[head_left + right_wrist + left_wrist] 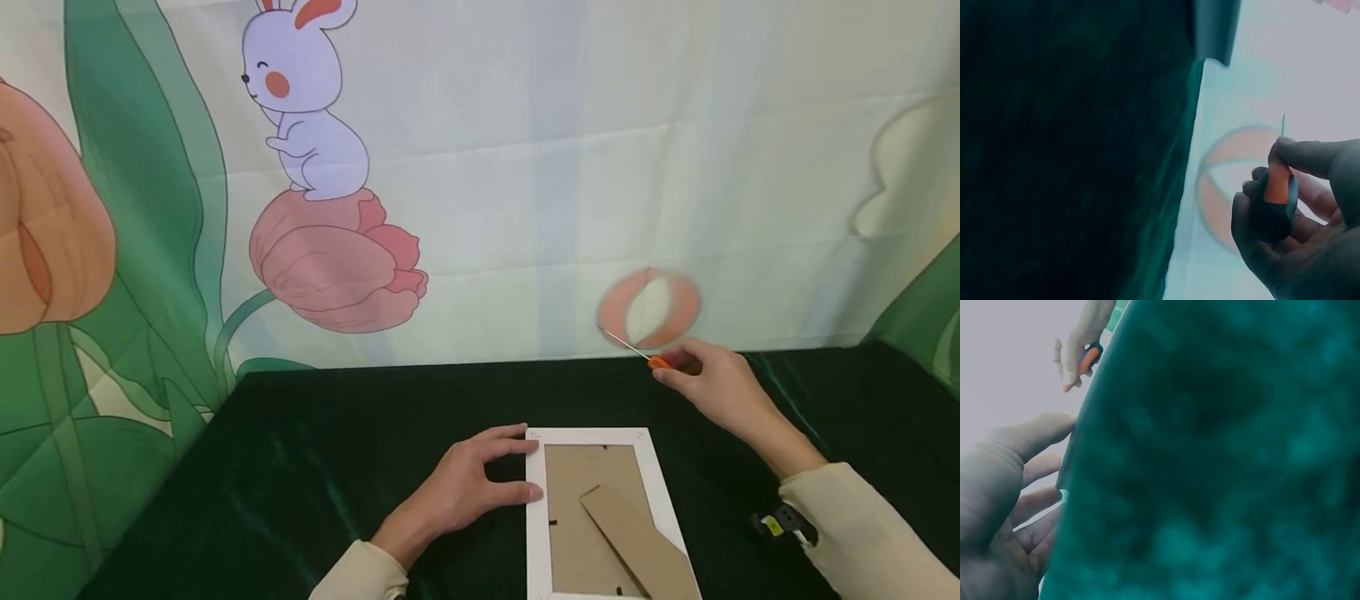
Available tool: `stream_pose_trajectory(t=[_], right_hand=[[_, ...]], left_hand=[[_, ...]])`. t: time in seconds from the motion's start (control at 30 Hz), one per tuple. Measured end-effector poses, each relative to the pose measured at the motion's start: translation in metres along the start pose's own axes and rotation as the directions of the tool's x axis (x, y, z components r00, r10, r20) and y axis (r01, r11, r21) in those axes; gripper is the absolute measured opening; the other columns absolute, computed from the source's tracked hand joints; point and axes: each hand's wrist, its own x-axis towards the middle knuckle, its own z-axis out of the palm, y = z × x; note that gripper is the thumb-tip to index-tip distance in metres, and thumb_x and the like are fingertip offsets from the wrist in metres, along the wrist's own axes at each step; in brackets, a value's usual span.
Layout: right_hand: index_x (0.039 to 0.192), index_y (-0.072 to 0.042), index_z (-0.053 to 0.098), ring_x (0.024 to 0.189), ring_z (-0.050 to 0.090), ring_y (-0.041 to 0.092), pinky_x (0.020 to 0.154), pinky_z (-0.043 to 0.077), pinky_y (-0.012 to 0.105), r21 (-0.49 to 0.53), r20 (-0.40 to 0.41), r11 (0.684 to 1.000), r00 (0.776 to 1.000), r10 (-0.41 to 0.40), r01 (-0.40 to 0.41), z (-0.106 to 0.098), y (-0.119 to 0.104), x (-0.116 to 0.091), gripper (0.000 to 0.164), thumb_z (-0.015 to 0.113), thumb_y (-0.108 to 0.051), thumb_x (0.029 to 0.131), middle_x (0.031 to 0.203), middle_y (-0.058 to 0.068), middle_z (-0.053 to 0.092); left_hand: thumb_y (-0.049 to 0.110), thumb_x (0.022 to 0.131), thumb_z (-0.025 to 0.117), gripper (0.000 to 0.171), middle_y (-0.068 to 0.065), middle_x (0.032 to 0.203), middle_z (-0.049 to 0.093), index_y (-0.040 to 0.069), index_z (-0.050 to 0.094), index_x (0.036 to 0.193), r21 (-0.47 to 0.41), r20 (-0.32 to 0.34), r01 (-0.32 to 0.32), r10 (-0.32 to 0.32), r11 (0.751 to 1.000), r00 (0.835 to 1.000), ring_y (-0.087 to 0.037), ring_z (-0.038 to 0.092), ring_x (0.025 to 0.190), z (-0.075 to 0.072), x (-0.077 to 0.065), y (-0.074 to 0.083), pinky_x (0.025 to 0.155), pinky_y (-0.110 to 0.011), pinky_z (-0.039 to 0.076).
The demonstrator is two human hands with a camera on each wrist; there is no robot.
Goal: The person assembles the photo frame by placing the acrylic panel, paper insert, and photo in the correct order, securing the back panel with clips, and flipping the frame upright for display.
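A white picture frame (536, 542) lies face down on dark green cloth, its brown backboard (573, 475) showing. A brown stand leg (637, 533) slants across the board, and several small black tabs sit at the board's edges. My left hand (468, 483) touches the frame's left edge with thumb and fingertips, the fingers fairly straight. Beyond the frame to the right, my right hand (716, 379) holds a screwdriver (1279, 184) by its orange and black handle. The thin metal shaft points up and left, away from the frame.
Dark green velvety cloth (300, 467) covers the table. Behind its far edge hangs a pale curtain (480, 208) printed with a rabbit, tulips and leaves. A small black device with a yellow mark (776, 525) is at the right sleeve.
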Motion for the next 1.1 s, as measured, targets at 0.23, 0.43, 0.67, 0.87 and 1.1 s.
stream_pose_trajectory(t=[0.23,0.43,0.67,0.87,1.1], right_hand=[[0.11,0.002,0.071,0.094,0.067,0.036,0.077,0.055,0.05,-0.02,0.082,0.999,0.996,0.046,-0.044,-0.003,0.019,0.002,0.023,0.077,-0.017,0.1,0.103,0.018,0.073],[0.11,0.004,0.07,0.082,0.064,0.027,0.067,0.052,0.038,-0.026,0.143,0.996,0.985,0.094,-0.091,-0.002,0.028,0.004,0.022,0.075,-0.014,0.1,0.1,0.017,0.072],[0.111,0.006,0.07,0.081,0.063,0.026,0.066,0.05,0.037,-0.029,0.157,0.996,0.983,0.092,-0.088,-0.001,0.035,0.005,0.02,0.073,-0.01,0.099,0.099,0.018,0.071],[0.108,0.004,0.071,0.081,0.063,0.027,0.067,0.049,0.038,-0.057,0.171,0.995,0.981,0.092,-0.084,0.0,0.036,0.003,0.018,0.074,-0.01,0.098,0.097,0.015,0.072],[0.106,0.005,0.071,0.08,0.062,0.028,0.066,0.049,0.038,-0.078,0.16,0.992,0.981,0.11,-0.099,0.0,0.037,-0.001,0.018,0.074,-0.01,0.098,0.096,0.017,0.072]], left_hand=[[0.04,0.092,0.085,0.056,0.002,0.159,0.052,0.021,0.07,0.142,-0.006,0.002,-0.012,0.012,1.0,1.0,-0.029,0.044,0.148,0.0,0.0,0.001,0.116,-0.061,0.038],[0.041,0.092,0.085,0.055,0.003,0.159,0.052,0.022,0.07,0.142,0.002,0.0,0.007,-0.007,1.0,1.0,-0.029,0.043,0.148,0.001,0.0,0.0,0.116,-0.062,0.038],[0.042,0.092,0.084,0.055,0.004,0.159,0.051,0.024,0.07,0.142,-0.002,0.0,0.009,-0.009,1.0,1.0,-0.03,0.042,0.149,0.0,0.0,0.002,0.116,-0.063,0.037],[0.041,0.092,0.084,0.055,0.004,0.159,0.051,0.024,0.07,0.143,-0.008,0.0,0.012,-0.012,1.0,1.0,-0.03,0.042,0.149,0.0,-0.001,0.001,0.117,-0.063,0.037],[0.041,0.092,0.085,0.055,0.004,0.159,0.051,0.023,0.07,0.142,-0.005,0.002,0.012,-0.012,1.0,1.0,-0.029,0.043,0.149,0.001,0.0,0.0,0.117,-0.061,0.037]])
